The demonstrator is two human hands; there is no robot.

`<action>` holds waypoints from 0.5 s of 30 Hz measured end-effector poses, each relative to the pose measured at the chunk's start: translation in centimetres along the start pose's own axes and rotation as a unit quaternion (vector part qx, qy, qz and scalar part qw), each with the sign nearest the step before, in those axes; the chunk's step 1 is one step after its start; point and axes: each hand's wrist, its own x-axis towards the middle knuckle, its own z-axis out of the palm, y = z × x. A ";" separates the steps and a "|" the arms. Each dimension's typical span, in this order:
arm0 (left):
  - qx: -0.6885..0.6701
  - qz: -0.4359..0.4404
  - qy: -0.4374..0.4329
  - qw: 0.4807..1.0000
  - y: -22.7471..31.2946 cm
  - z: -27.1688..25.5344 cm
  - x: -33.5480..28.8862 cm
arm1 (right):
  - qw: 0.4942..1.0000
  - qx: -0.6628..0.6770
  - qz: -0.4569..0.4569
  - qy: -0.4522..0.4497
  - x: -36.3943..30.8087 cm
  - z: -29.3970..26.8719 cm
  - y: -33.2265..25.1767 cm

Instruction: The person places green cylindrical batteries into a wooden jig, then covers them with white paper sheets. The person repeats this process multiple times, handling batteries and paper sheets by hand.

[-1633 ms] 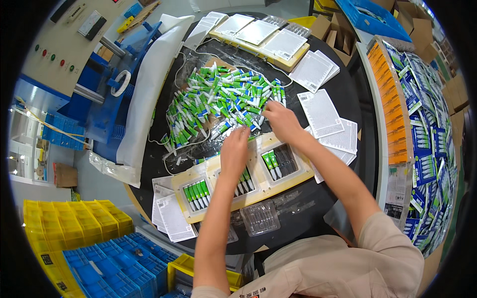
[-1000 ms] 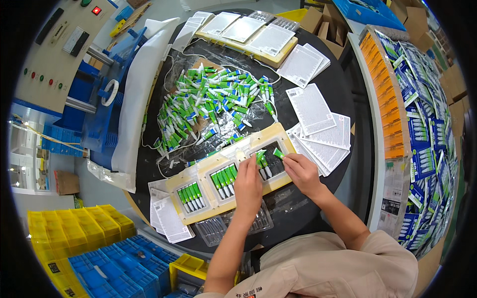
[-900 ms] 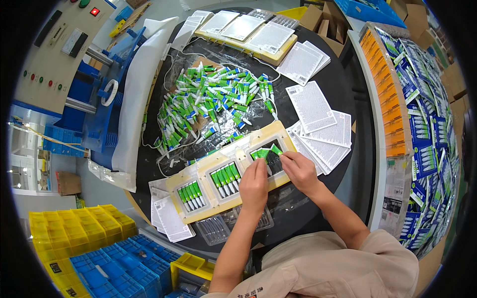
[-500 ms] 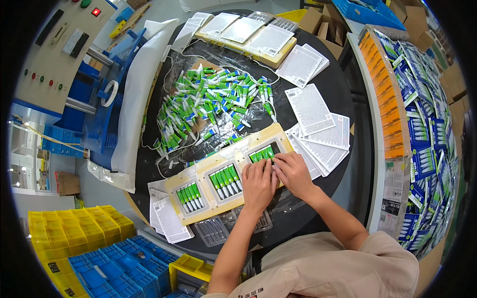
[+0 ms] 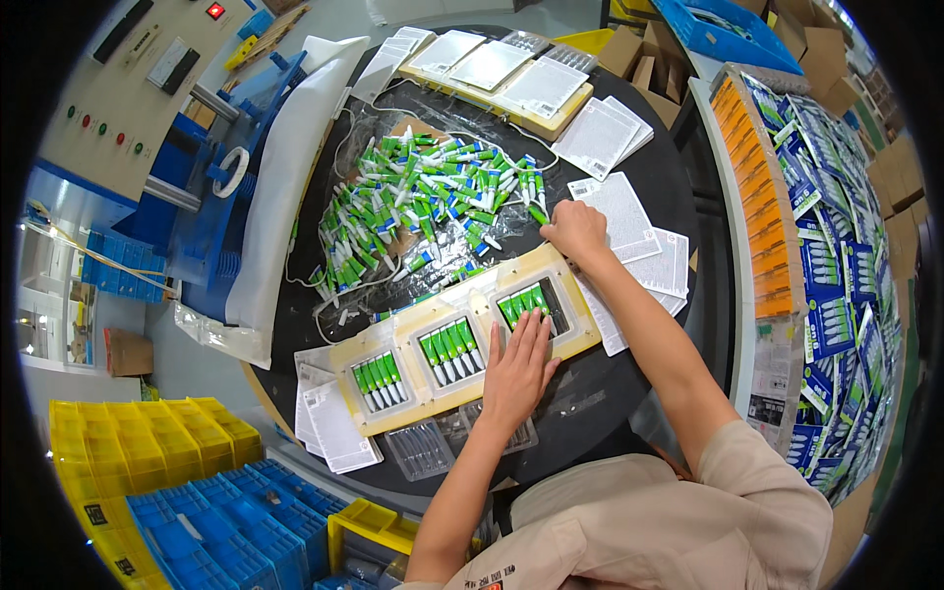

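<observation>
From my end, I'd let the left hand point(image 5: 518, 379) press only lightly on the green tubes point(image 5: 520, 303) in the rightmost window of the yellow frame point(image 5: 583, 326), and have the right hand point(image 5: 578, 232) pinch just one tube. The left lies flat there, fingers straight and open. The right bends in beyond the frame's far right corner, fingers bunched at a loose tube point(image 5: 537, 212); I can't tell whether they grip it. The heap point(image 5: 408, 202) lies beyond the frame.

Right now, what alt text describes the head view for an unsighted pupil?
The left hand lies over green tubes in a yellow tray; the right hand is at the edge of a tube heap on a round black table.
</observation>
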 end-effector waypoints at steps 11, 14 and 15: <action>0.021 0.010 -0.027 0.999 -0.7 0.8 0.3 | 0.917 0.133 -0.284 0.248 -16.1 -2.5 3.1; 0.014 0.010 -0.025 1.000 -0.9 1.0 0.2 | 0.914 0.093 -0.310 0.243 -17.5 -0.9 2.8; 0.010 0.013 -0.024 1.000 -0.9 1.0 0.2 | 0.914 0.093 -0.311 0.245 -17.4 -0.3 2.5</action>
